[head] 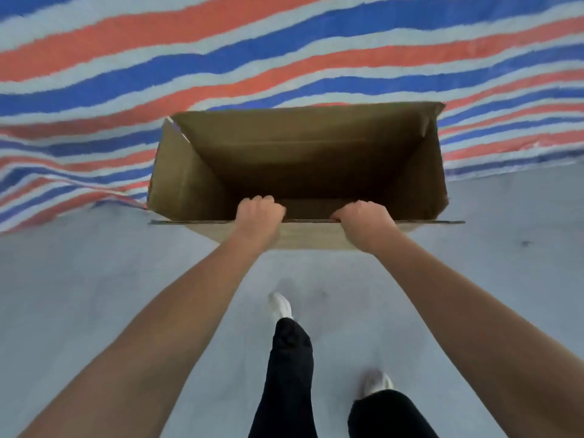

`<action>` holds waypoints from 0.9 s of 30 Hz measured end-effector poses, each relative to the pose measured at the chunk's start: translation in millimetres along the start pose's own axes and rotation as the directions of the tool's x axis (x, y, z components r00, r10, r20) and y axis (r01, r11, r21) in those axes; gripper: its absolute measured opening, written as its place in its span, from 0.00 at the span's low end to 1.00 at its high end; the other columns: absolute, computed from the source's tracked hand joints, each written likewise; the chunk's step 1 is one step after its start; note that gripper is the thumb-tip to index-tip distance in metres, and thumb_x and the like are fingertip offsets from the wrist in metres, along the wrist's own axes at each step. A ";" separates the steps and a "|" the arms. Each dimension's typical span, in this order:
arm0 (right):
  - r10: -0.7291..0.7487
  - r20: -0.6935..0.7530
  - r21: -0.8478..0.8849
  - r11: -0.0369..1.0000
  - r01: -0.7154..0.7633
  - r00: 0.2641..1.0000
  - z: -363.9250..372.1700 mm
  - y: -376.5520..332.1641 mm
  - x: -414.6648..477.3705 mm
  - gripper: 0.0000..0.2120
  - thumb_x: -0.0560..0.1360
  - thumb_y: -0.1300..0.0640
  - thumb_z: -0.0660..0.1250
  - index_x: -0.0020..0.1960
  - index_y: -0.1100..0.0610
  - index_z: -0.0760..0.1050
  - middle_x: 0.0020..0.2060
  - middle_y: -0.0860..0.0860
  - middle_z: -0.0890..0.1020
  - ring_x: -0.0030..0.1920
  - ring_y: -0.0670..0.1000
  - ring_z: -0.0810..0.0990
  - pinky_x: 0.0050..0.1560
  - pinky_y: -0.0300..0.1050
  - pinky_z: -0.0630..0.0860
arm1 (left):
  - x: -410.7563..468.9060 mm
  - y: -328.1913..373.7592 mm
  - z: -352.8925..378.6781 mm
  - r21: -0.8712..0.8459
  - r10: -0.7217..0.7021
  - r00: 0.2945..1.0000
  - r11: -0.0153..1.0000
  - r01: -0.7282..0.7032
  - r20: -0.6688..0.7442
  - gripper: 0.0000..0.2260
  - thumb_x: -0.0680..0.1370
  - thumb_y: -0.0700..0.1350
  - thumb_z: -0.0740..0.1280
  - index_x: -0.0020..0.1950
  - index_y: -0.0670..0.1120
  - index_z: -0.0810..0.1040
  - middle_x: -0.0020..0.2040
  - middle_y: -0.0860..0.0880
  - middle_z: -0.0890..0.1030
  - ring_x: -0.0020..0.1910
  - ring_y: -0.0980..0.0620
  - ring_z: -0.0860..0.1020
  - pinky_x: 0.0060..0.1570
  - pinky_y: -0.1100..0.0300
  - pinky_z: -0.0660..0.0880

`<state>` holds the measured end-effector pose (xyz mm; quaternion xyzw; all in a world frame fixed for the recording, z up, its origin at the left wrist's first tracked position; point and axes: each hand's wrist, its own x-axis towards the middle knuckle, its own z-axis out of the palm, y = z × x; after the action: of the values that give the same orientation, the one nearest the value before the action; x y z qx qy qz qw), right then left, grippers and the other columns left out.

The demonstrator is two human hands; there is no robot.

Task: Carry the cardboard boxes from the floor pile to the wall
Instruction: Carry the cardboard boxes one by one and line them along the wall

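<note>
An open, empty brown cardboard box (297, 153) hangs in front of me with its open top facing up. My left hand (259, 216) grips the box's near flap left of centre, fingers curled over the edge. My right hand (366, 221) grips the same flap right of centre. Both arms are stretched out forward. The box's far side overlaps the striped sheet behind it; its bottom is hidden.
A red, blue and white striped tarpaulin (221, 58) covers the surface ahead, and its lower edge meets the grey floor (94, 279). My legs in black trousers and white shoes (281, 306) stand on the floor below the box.
</note>
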<state>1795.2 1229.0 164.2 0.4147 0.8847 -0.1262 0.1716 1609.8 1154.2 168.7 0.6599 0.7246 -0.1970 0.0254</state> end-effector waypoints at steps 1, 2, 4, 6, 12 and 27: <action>-0.053 -0.054 -0.023 0.998 0.052 0.997 -17.8 -18.7 -15.9 0.24 0.80 0.65 0.61 0.70 0.44 0.74 0.58 0.51 0.82 0.56 0.56 0.82 0.51 0.50 0.80 | -33.5 -12.0 -11.3 -0.025 -0.076 0.997 0.997 0.075 -0.010 0.14 0.78 0.42 0.66 0.62 0.51 0.79 0.53 0.47 0.77 0.54 0.46 0.77 0.49 0.53 0.73; -0.102 -0.091 -0.058 0.994 0.097 0.991 -33.3 -35.7 -29.0 0.24 0.79 0.65 0.62 0.70 0.44 0.75 0.57 0.50 0.83 0.55 0.56 0.82 0.49 0.50 0.80 | -62.1 -22.6 -19.2 -0.050 -0.137 0.990 0.990 0.135 -0.024 0.15 0.78 0.42 0.66 0.64 0.52 0.79 0.54 0.47 0.76 0.56 0.45 0.76 0.51 0.52 0.73; -0.215 -0.132 -0.139 0.970 0.197 0.968 -61.8 -72.3 -55.7 0.25 0.79 0.65 0.62 0.69 0.43 0.74 0.56 0.49 0.82 0.53 0.55 0.82 0.43 0.48 0.78 | -122.4 -42.1 -35.8 -0.067 -0.244 0.969 0.968 0.242 -0.027 0.16 0.79 0.42 0.64 0.66 0.52 0.77 0.56 0.46 0.74 0.58 0.45 0.73 0.53 0.52 0.73; -0.329 -0.162 -0.211 0.932 0.293 0.930 -89.6 -116.9 -84.5 0.27 0.78 0.67 0.62 0.70 0.42 0.73 0.55 0.48 0.82 0.52 0.55 0.83 0.39 0.47 0.73 | -188.0 -65.8 -51.3 -0.097 -0.362 0.930 0.930 0.355 -0.061 0.17 0.79 0.43 0.63 0.67 0.53 0.76 0.57 0.47 0.73 0.58 0.46 0.71 0.53 0.52 0.74; -0.574 -0.257 -0.309 0.811 0.497 0.777 -159.0 -258.9 -174.7 0.27 0.76 0.68 0.62 0.68 0.44 0.74 0.55 0.49 0.81 0.52 0.57 0.83 0.39 0.46 0.71 | -373.3 -128.2 -91.6 -0.247 -0.646 0.747 0.758 0.604 -0.155 0.20 0.79 0.40 0.63 0.70 0.54 0.74 0.62 0.50 0.75 0.58 0.49 0.75 0.46 0.55 0.76; -0.921 -0.285 -0.512 0.380 0.771 0.264 -116.0 -686.0 -398.3 0.23 0.74 0.68 0.63 0.61 0.46 0.78 0.49 0.48 0.81 0.47 0.56 0.82 0.38 0.46 0.70 | -832.4 -246.8 9.3 -0.324 -0.957 0.249 0.285 0.902 -0.149 0.20 0.80 0.42 0.61 0.70 0.56 0.74 0.51 0.53 0.83 0.48 0.49 0.81 0.37 0.60 0.66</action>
<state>1477.0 568.2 487.8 -0.1415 0.9815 0.0438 -0.1213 1475.5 350.8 469.5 0.1191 0.9806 -0.0024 -0.1555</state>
